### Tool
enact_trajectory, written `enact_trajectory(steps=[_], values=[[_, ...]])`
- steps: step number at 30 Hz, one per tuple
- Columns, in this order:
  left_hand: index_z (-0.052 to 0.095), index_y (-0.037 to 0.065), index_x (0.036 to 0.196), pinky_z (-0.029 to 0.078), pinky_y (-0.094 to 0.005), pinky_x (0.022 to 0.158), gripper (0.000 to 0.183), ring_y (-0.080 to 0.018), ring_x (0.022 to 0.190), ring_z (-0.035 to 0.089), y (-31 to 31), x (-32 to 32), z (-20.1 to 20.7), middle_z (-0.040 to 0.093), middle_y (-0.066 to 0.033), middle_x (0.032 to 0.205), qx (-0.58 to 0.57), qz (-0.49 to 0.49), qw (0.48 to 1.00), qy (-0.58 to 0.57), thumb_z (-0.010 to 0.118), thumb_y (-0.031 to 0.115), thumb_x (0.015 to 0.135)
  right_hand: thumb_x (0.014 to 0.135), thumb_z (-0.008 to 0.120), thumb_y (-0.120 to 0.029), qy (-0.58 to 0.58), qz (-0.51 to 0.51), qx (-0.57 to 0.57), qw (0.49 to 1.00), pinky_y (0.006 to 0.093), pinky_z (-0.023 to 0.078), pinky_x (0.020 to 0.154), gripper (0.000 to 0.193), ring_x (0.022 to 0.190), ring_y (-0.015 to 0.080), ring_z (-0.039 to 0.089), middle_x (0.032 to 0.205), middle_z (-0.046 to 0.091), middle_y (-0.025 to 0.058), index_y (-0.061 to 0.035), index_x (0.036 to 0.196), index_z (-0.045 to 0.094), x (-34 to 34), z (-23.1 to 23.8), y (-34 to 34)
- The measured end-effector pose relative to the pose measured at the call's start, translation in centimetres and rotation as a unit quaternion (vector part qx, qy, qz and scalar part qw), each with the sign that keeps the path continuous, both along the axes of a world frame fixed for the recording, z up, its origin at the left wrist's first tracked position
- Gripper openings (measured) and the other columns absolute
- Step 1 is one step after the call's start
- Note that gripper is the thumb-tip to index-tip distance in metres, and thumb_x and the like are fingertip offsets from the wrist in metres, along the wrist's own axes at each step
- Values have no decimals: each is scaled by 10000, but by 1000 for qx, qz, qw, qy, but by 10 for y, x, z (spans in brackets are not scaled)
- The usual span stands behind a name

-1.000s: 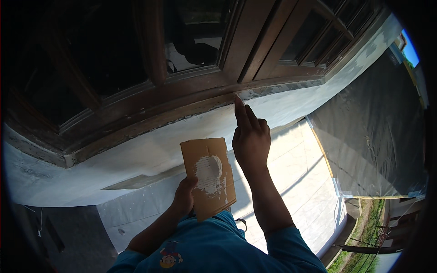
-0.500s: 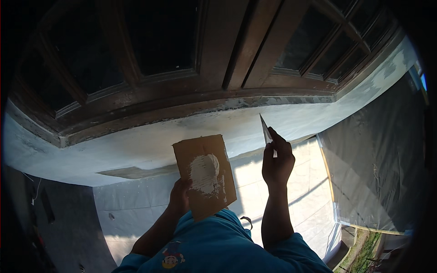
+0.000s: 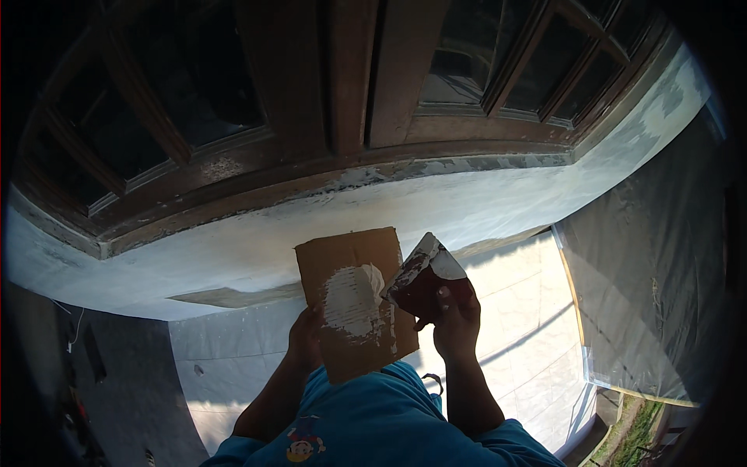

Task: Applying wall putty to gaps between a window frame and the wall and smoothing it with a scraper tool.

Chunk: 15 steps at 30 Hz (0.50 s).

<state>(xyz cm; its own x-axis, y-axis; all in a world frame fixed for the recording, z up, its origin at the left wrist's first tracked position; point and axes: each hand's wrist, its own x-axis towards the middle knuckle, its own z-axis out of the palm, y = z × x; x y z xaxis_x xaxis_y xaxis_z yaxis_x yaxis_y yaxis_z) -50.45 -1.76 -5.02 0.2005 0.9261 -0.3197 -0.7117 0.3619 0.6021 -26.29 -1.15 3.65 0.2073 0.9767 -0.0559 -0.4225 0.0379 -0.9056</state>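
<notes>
My left hand (image 3: 309, 336) grips the left edge of a brown cardboard piece (image 3: 366, 247), held tilted in front of my body. White putty (image 3: 350, 300) is spread over the middle of the cardboard, with ridges and a thicker lump at its upper right. In my right hand (image 3: 455, 323) is a putty knife (image 3: 424, 284) with a wide, dark blade, smeared white along its edges. One corner of its blade is at the cardboard's right side, by the putty; I cannot tell whether they touch. My right thumb lies on the blade's near face.
Ahead runs a whitish plastered wall (image 3: 264, 241) below a brown wooden window frame (image 3: 311, 148) with glass panes. A bare grey patch (image 3: 226, 297) shows low on the wall. Pale sheeting (image 3: 513, 311) lies in sunlight below, and a dark sheet (image 3: 646, 272) spreads at the right.
My right hand has come down and left, from near the wall to the cardboard. The putty knife has turned from edge-on to show its broad face. My left hand keeps hold of the cardboard.
</notes>
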Motion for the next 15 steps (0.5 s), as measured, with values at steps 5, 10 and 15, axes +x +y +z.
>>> enact_trajectory(steps=[5, 10, 15], values=[[474, -6, 1339, 483, -399, 964, 456, -240, 1131, 587, 10, 13, 2, 594, -135, 1229, 17, -44, 999, 3, 443, 334, 1037, 909, 682, -120, -86, -43, 3, 995, 274, 556, 514, 234, 741, 159, 680, 884, 702, 117, 53, 1059, 634, 24, 1, -3], [491, 2, 1334, 477, -422, 978, 455, -254, 1146, 587, 14, 23, 3, 602, -137, 1233, 33, -57, 998, 6, 439, 340, 1034, 873, 695, -48, -265, -46, 49, 962, 237, 508, 534, 174, 678, 106, 626, 834, 693, 66, 21, 1032, 686, 45, -7, -11], [490, 12, 1343, 473, -462, 999, 472, -278, 1166, 586, 20, 28, 20, 606, -144, 1236, 56, -79, 995, 23, 455, 359, 1024, 886, 680, -43, -292, -23, 0, 956, 208, 467, 587, 210, 682, 54, 563, 821, 680, 40, 34, 1081, 680, 47, 15, -18]])
